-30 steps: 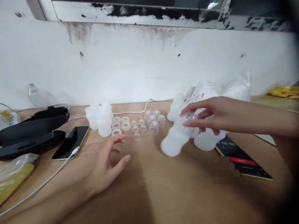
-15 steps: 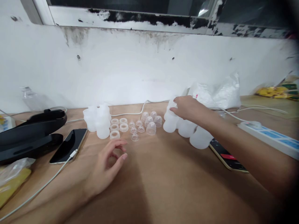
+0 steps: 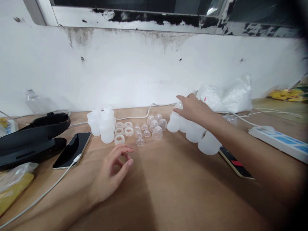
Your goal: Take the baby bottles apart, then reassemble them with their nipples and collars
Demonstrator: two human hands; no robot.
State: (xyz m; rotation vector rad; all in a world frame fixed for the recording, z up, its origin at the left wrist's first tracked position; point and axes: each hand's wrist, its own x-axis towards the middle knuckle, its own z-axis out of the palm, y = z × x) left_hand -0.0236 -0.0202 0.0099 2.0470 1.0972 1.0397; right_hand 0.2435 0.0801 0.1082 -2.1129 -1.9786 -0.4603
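Observation:
My left hand (image 3: 114, 171) hovers over the near table with its fingers curled and the thumb apart, holding nothing. Just beyond it stand translucent bottle rings (image 3: 119, 139), clear silicone nipples (image 3: 140, 141) and clear dome caps (image 3: 157, 133). On the right, my right hand (image 3: 192, 107) reaches to the far end of a group of frosted white bottles (image 3: 208, 143). Its thumb and index finger are spread beside the clear dome top (image 3: 178, 105) of the rearmost piece; whether they touch it I cannot tell. Other frosted bottles (image 3: 107, 133) stand in a cluster to the left.
On the left lie a phone (image 3: 72, 150) with a charging cable and a black curved object (image 3: 33, 138). A second phone (image 3: 235, 162) lies under my right forearm. Farther right are a power strip (image 3: 279, 141) and a white plastic bag (image 3: 228, 94) by the wall.
My right thumb and index finger have spread wider around the dome-topped piece, the index finger rising. My left hand keeps nearly the same pose. The whole view has shifted slightly.

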